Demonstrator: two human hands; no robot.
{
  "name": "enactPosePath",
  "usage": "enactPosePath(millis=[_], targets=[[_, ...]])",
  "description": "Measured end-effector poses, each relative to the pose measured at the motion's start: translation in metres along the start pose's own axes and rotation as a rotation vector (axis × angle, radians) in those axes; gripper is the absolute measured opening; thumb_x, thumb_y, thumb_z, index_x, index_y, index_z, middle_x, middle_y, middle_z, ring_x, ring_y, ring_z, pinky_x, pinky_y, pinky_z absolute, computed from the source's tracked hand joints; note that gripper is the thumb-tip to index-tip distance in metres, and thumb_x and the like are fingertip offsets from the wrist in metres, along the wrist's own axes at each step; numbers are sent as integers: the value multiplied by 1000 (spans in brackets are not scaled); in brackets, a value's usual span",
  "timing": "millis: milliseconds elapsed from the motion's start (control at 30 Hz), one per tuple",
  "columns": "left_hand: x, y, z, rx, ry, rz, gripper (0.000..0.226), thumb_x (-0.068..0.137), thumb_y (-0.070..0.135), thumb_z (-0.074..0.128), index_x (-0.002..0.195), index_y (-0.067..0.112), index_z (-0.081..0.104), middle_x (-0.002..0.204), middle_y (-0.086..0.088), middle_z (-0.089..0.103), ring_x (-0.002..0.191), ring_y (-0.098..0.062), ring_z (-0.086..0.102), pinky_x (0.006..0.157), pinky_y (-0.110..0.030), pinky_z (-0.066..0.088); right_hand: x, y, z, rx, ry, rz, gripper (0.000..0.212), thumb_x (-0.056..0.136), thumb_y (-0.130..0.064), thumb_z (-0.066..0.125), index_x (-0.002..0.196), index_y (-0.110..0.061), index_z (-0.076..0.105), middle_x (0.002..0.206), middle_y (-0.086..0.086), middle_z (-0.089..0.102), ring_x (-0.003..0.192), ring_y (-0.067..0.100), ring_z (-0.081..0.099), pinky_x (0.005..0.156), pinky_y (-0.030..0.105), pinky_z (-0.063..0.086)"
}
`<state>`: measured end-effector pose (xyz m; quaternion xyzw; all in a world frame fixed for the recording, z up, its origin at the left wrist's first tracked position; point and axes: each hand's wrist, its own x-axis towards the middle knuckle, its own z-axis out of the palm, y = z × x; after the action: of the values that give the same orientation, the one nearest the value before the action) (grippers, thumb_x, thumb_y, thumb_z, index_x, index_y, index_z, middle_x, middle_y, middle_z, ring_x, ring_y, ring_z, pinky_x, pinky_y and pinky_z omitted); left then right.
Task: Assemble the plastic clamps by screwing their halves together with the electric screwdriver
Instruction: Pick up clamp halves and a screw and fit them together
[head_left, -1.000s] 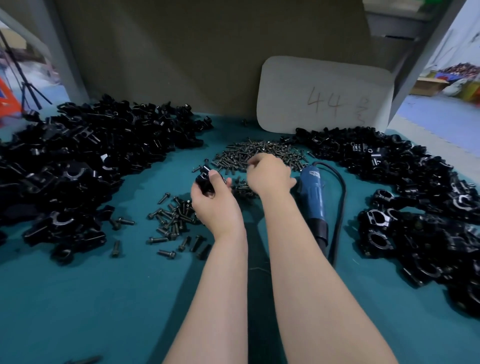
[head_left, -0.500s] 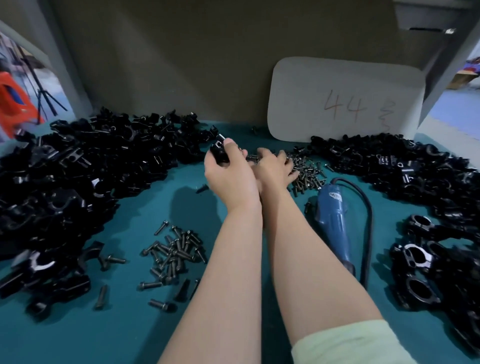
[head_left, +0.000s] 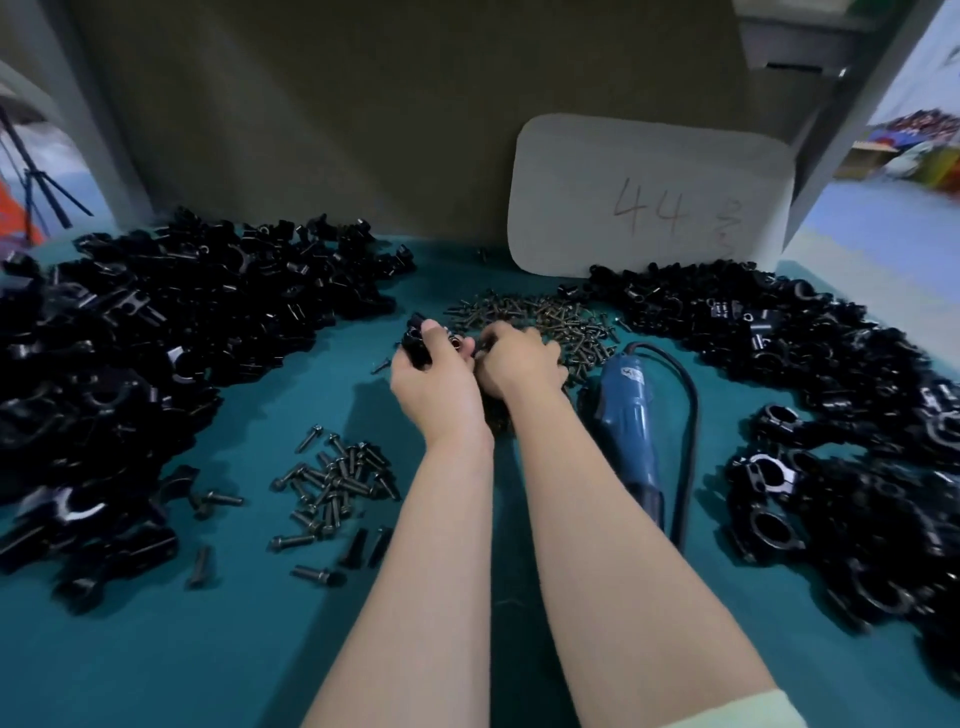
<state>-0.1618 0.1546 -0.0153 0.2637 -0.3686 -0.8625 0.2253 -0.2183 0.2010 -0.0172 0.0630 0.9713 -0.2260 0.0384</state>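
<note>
Clamp (head_left: 415, 340) gripped in left hand (head_left: 436, 379), over surface (head_left: 156, 649) beside screws (head_left: 545, 317). Right hand (head_left: 519, 358) curled alongside; contents unclear. Screwdriver (head_left: 631, 415) lying just right. Risk: halves slipping out of line, screw fumbled.

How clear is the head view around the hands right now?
Head view: centre fairly sharp, left hand gripping a clamp half and right hand readable; edges smeared and stretched by the wide lens, so the black clamp piles merge into dark masses; arms shade the teal table.
</note>
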Motion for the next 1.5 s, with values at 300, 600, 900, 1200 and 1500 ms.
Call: enactPosePath(millis=[300, 600, 900, 1200, 1500], targets=[[-55, 0, -41, 106, -74, -53, 20, 98, 25, 54, 101, 6, 58, 90, -6, 65, 70, -11, 69, 63, -18, 53, -70, 27, -1, 71, 259, -102, 24, 87, -9, 48, 104, -21, 60, 109, 0, 63, 108, 24, 54, 103, 45, 26], [-69, -19, -57, 598, -190, 314, 27, 96, 40, 52, 99, 14, 61, 88, 4, 64, 79, -11, 58, 62, -18, 40, -95, 54, -24, 699, 321, -183, 15, 93, -10, 53, 98, -23, 58, 91, -6, 69, 88, 11, 63, 69, 18, 45], [-55, -19, -54, 383, -120, 143, 34, 97, 32, 54, 118, 6, 55, 79, 8, 61, 82, -21, 70, 88, -38, 55, -96, 60, -26, 411, 167, -181, 16, 92, -9, 54, 99, -19, 65, 102, 5, 68, 94, 20, 63, 79, 26, 47], [-53, -22, -54, 298, -110, 178, 19, 98, 30, 53, 90, 13, 57, 74, 5, 63, 70, -12, 69, 68, -26, 52, -113, 49, -34, -16, -171, -220, 36, 85, -23, 69, 118, -15, 61, 101, 5, 61, 85, 18, 52, 74, 25, 41], [-55, -18, -54, 282, -114, 124, 19, 97, 30, 55, 84, 16, 58, 83, -3, 67, 75, -18, 71, 83, -41, 58, -116, 35, -26, -192, -210, -205, 23, 91, -6, 53, 114, -4, 55, 102, 12, 56, 83, 25, 51, 70, 29, 41]])
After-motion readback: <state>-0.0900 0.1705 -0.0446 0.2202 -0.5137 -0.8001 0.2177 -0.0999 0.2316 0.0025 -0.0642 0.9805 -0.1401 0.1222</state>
